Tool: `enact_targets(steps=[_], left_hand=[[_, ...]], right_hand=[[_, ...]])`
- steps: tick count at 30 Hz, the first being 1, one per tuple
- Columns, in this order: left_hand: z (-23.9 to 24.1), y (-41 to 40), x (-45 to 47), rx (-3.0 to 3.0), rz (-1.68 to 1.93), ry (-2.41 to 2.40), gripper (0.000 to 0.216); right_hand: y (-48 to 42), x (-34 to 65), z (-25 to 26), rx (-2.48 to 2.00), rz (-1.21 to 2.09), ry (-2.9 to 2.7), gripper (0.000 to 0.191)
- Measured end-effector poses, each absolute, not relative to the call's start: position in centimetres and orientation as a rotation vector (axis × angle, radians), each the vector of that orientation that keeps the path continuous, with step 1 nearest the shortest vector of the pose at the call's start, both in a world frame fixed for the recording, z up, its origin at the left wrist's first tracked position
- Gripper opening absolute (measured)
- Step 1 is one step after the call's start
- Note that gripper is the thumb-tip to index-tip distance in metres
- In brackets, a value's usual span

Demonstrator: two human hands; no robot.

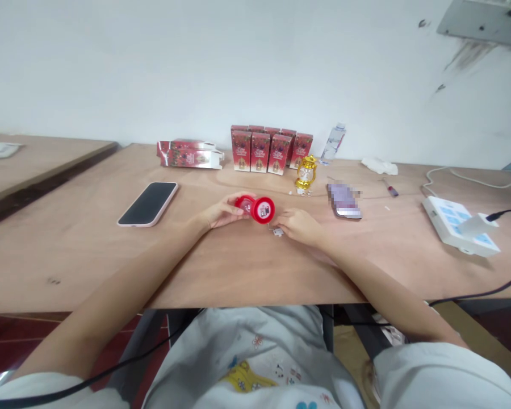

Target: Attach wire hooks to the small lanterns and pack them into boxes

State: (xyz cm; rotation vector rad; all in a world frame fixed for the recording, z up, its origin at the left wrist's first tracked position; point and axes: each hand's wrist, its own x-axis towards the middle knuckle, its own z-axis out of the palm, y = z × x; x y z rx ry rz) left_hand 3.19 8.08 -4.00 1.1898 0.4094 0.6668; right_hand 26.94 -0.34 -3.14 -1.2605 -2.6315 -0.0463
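Note:
My left hand is closed around a small red lantern, which lies on its side just above the wooden table with its round base turned toward me. My right hand rests on the table right beside the lantern's base, fingers curled over a tiny white piece that I cannot make out. A gold lantern stands upright a little behind my right hand.
Several red printed boxes stand in a row at the back, with flat ones lying to their left. A phone lies face up at the left, another phone at the right. A small screwdriver, a water bottle and a white power strip sit farther right.

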Motion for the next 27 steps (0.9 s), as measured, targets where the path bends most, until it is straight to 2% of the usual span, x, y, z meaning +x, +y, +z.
enact_targets(steps=[8, 13, 17, 23, 27], left_hand=[[-4.0, 8.1, 3.1, 1.209, 0.665, 0.405, 0.046], [-3.9, 8.0, 3.2, 1.209, 0.667, 0.412, 0.046], [-3.7, 7.8, 3.4, 1.205, 0.659, 0.397, 0.045], [-3.8, 7.8, 3.4, 1.235, 0.641, 0.381, 0.046], [-3.8, 7.7, 3.5, 1.235, 0.643, 0.378, 0.045]], right_hand=[[-0.6, 26.9, -3.3, -1.304, -0.11, -2.515, 0.015], [-1.1, 26.8, -3.4, -1.118, 0.032, -1.896, 0.01], [-2.3, 25.2, -3.4, -0.977, 0.123, -1.552, 0.023], [-3.2, 23.9, -3.2, -0.833, -0.092, -1.766, 0.009], [-3.1, 24.2, -3.2, -0.817, -0.203, -1.875, 0.011]])
